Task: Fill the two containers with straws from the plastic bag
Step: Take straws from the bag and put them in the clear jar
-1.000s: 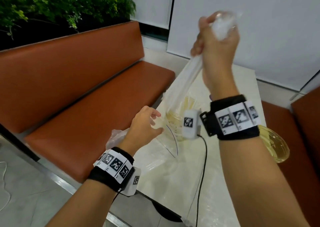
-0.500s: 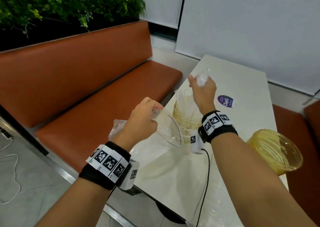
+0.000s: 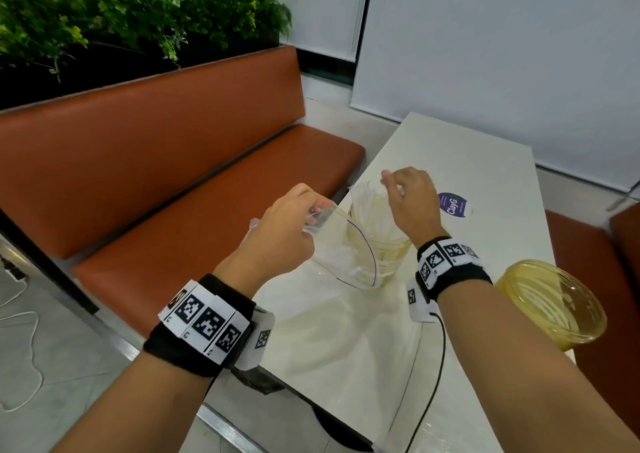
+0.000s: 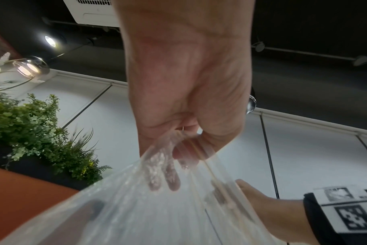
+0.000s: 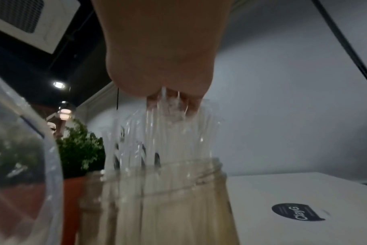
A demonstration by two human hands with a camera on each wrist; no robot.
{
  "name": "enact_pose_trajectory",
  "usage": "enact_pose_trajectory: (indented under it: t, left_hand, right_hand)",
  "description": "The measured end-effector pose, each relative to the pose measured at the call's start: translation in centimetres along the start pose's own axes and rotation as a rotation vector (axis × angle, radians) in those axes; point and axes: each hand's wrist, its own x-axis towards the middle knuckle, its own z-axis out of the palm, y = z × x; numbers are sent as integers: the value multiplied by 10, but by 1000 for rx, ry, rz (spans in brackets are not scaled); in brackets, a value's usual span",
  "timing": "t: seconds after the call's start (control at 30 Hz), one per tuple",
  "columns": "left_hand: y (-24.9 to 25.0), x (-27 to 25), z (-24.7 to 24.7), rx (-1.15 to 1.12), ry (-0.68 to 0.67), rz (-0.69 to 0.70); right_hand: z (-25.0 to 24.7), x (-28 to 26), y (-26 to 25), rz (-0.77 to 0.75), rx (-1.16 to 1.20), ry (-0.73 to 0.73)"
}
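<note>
My left hand [image 3: 291, 231] grips the rim of a clear plastic zip bag [image 3: 346, 258] and holds its mouth open beside the near container [image 3: 388, 255]. In the left wrist view my fingers [image 4: 168, 179] show through the bag [image 4: 157, 207]. A bundle of clear straws [image 3: 367, 203] stands upright in that yellowish container. My right hand [image 3: 408, 203] sits on top of the bundle, fingers curled round the straw tops. The right wrist view shows the straws [image 5: 157, 140] rising from the jar [image 5: 168, 207] into my hand [image 5: 163, 58]. A second yellow container [image 3: 550, 300] stands at the right.
The white table [image 3: 467, 162] carries a purple sticker [image 3: 453, 205] behind the jar. A black cable [image 3: 436, 366] hangs from my right wrist over the tabletop. An orange bench [image 3: 173, 175] runs along the left, with plants [image 3: 121, 13] behind it.
My right hand has come down from high above the table, lowering the straw bundle out of the bag into the near container. My left hand still holds the bag.
</note>
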Motion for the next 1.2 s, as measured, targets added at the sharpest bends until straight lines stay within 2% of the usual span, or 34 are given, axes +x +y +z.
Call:
enact_pose_trajectory:
  t: [0.13,0.17,0.2,0.27,0.3,0.33,0.4,0.43,0.47,0.5,0.53,0.6,0.63,0.7,0.77,0.83,0.9,0.97,1.07,1.2]
  left_hand:
    - [-2,1,-2,17,-3,55]
    - [-1,1,-2,21,-6,64]
    - [-1,1,-2,23,-10,68]
    - [-3,1,0,29,-14,60]
    - [-5,2,2,35,-18,51]
    - [-7,2,4,43,-24,43]
    - [-8,3,7,44,-40,34]
    - [-8,3,8,34,-45,33]
    - [-8,3,9,24,-43,36]
    - [-8,4,10,19,-37,42]
    - [-8,5,11,20,-29,51]
    - [-9,6,12,27,-14,77]
    - [-9,6,13,19,-10,90]
    - [-7,5,14,-8,-7,112]
    - [-5,3,15,0,-18,119]
    - [-5,1,17,21,-24,104]
    - [-8,-2,20,27,-34,85]
    - [-9,-6,21,21,-40,67]
    - [-9,-10,20,-9,-44,70]
    - [-6,-12,21,-33,-80,96]
  right_hand:
    - [-11,6,-9,-62,-45,245]
    - [-10,8,-7,-63,-104,233]
    - [-9,7,-5,-36,-134,131]
    - [-3,2,-1,68,-109,-166]
    - [-2,-1,0,102,-107,-266]
    - [-3,-3,-1,87,-127,-271]
    - [-11,-5,-12,-22,-168,-69]
    - [-19,-6,-24,-78,-137,51]
    - [-28,-7,-37,-127,-63,103]
    - [-37,-8,-50,-179,24,42]
    - [-44,-10,-63,-192,120,-130]
    - [-49,-26,-91,-161,179,-621]
    - [-44,-36,-100,-205,154,-802]
    - [-28,-57,-112,-256,18,-962]
    - [-11,-71,-117,-253,-209,-978]
    - [2,-80,-114,-319,-520,-988]
    - [13,-85,-109,-372,-715,-1023]
    - [22,-90,-102,-390,-749,-1041]
    - [24,-94,-96,-418,-696,-983]
    - [16,-86,-93,-364,-595,-977]
